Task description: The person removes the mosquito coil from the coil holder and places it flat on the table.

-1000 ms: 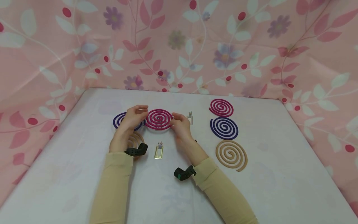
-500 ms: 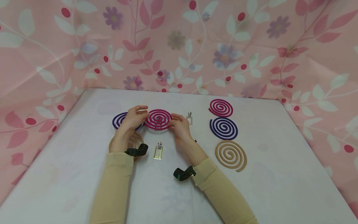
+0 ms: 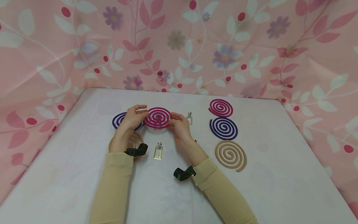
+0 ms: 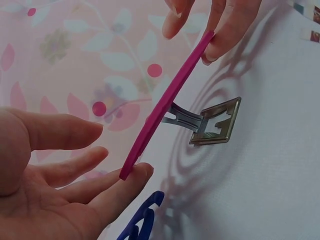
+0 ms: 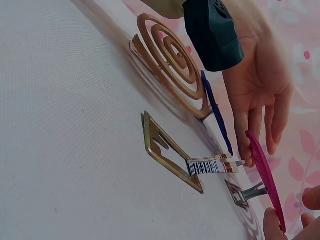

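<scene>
The magenta spiral [image 3: 157, 128] is between both hands, tilted over a small metal stand [image 4: 186, 118] whose upright prongs meet its underside. My left hand [image 3: 129, 122] touches its left edge from below with a fingertip in the left wrist view, the thumb [image 4: 75, 131] apart from it. My right hand [image 3: 181, 127] has its fingers against the opposite edge; its thumb stands clear of the spiral. In the right wrist view, the magenta spiral [image 5: 267, 172] appears edge-on between the fingertips.
A blue spiral [image 3: 114, 123] and a tan spiral [image 5: 175, 91] lie partly beneath my left arm. A brass stand [image 3: 158, 153] is nearer me; another stand [image 3: 189, 120] is beside my right hand. Magenta [image 3: 220, 107], blue [image 3: 224, 128] and tan [image 3: 230, 153] spirals lie to the right.
The magenta spiral has risen slightly, showing more of the stand's base below it. Both hands have barely moved and remain at its edges.
</scene>
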{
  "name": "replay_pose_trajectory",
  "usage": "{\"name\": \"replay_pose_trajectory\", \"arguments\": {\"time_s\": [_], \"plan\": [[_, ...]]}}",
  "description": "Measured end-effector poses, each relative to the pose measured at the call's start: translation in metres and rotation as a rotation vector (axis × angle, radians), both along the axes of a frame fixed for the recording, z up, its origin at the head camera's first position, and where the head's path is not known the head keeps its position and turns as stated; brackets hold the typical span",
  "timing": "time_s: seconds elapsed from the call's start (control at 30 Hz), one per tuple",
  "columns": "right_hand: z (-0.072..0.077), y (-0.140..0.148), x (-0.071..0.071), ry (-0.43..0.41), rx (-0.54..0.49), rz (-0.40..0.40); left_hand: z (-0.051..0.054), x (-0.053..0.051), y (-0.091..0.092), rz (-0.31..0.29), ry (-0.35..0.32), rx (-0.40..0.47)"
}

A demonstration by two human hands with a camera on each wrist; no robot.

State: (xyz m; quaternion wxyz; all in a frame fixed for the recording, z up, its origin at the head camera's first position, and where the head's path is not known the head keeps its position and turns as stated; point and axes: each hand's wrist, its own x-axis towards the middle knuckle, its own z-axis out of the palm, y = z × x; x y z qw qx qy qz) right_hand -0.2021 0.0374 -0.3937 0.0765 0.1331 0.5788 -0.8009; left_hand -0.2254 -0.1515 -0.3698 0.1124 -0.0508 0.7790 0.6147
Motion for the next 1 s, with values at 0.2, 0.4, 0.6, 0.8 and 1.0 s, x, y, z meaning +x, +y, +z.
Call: {"name": "replay_pose_trajectory", "arguments": {"time_s": [0.2, 0.4, 0.6, 0.8, 1.0], "plan": [[0.001, 0.001, 0.0, 0.0, -0.01, -0.003, 0.0, -0.001, 0.0, 0.007, 0.006, 0.008], [0.001, 0.001, 0.0, -0.01, 0.0, 0.0, 0.002, 0.0, 0.0, 0.005, 0.009, 0.017], [0.003, 0.003, 0.0, -0.01, -0.012, 0.005, 0.006, 0.003, 0.001, 0.003, 0.005, 0.001], [0.01, 0.005, 0.001, 0.029, -0.014, 0.003, 0.011, 0.005, 0.002, 0.008, 0.029, -0.003], [0.015, 0.013, -0.003, 0.052, -0.038, -0.019, 0.014, 0.006, 0.004, 0.008, 0.066, 0.057]]}}
